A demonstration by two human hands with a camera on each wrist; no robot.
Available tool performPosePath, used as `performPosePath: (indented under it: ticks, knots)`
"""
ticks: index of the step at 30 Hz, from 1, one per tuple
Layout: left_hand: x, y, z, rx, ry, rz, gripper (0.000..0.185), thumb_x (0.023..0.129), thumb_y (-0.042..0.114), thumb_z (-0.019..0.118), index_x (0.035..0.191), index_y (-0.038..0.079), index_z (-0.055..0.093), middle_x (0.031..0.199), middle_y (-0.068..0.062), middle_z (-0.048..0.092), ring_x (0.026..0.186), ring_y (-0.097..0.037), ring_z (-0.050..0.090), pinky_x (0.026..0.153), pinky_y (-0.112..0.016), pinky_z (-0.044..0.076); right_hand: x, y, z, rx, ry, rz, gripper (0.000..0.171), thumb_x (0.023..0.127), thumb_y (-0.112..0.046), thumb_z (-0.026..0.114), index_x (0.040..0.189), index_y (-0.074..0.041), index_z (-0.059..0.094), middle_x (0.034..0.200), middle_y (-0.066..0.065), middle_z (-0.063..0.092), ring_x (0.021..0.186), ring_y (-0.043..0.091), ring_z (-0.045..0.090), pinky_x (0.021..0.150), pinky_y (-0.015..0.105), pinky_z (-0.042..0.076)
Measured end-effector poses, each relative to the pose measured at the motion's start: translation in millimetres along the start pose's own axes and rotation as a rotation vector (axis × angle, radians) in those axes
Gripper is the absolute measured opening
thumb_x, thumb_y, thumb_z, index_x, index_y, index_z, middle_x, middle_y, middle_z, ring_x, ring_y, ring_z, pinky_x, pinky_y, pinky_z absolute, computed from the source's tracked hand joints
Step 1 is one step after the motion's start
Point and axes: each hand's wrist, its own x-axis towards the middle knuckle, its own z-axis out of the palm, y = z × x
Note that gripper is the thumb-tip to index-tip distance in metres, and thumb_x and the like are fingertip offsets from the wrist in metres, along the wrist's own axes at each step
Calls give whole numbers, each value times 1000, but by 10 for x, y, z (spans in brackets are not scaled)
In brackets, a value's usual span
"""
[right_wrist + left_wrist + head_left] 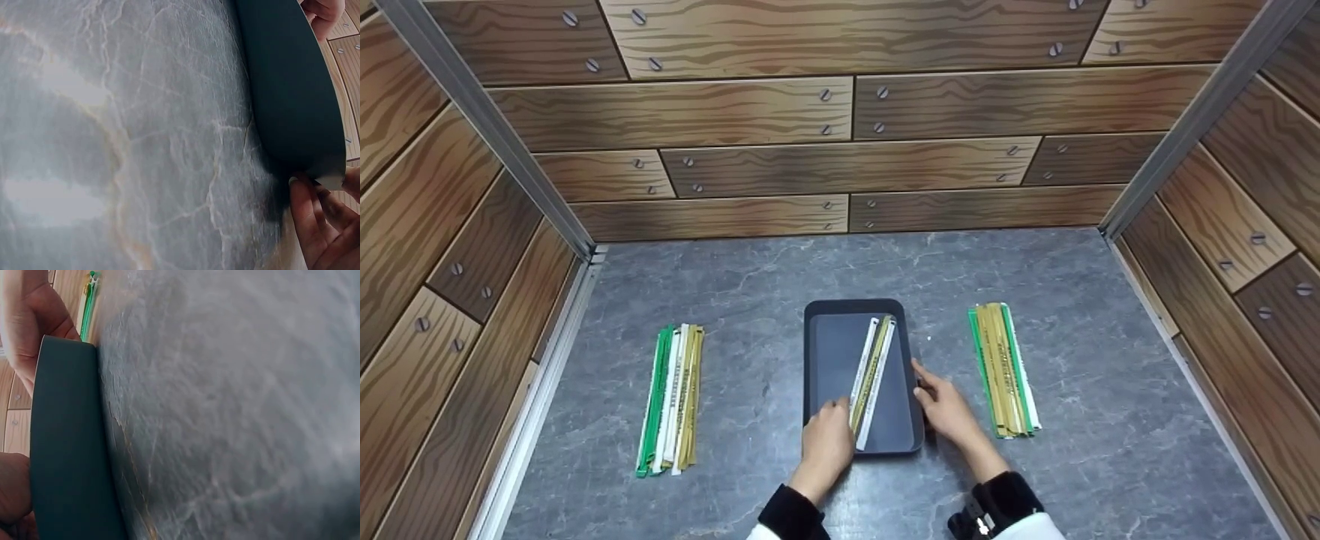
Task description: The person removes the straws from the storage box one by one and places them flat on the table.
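A dark grey rectangular tray (826, 337) lies mid-surface, holding several long slim printed packets: a gold one (871, 367) between white ones. My left hand (829, 442) is over the tray's near left part, fingers curled at the lower end of the leftmost white packet (864, 352); its fingertips are hidden from above. At the tray's right side, my right hand (949, 411) holds the rim between thumb and fingers. In the right wrist view, the fingers (306, 216) touch the tray's corner. The left wrist view shows the tray's near wall (70, 439) beside the left hand (14, 489).
Left of the tray lies a bundle of green, white and gold packets (671, 397). Another bundle (1003, 371) lies to its right. Wood-patterned panels (847, 165) wall in the grey marbled surface (757, 285) at the back and both sides.
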Motion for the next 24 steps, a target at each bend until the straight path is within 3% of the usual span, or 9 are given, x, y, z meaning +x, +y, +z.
performPosePath:
  ticks: [8,16,21,24]
  knots:
    - [4,-2,14,28,20,-5,12,75,-3,68,85,3,64,74,-11,60,62,-32,63,50,-43,53,22,8,14,12,17,-14,50,94,4,57,143,-2,49,116,25,64,106,36,63,93,49,50]
    - [-5,-3,19,43,39,8,13,72,-3,69,83,2,64,75,-9,58,62,-30,61,52,-42,53,135,-65,28,43,51,28,46,88,8,56,133,3,54,119,23,62,90,30,63,78,42,53]
    - [-5,-14,26,46,48,24,19,69,-3,70,87,2,65,75,-8,57,62,-29,61,51,-41,53,210,-67,44,48,84,26,33,92,4,56,125,4,56,118,22,62,105,35,61,89,48,50]
    - [-9,-29,29,42,42,31,24,70,-3,70,93,2,66,78,-9,59,63,-28,62,52,-40,53,228,-48,51,28,96,16,33,96,-1,56,129,2,55,114,22,64,108,37,60,92,50,48]
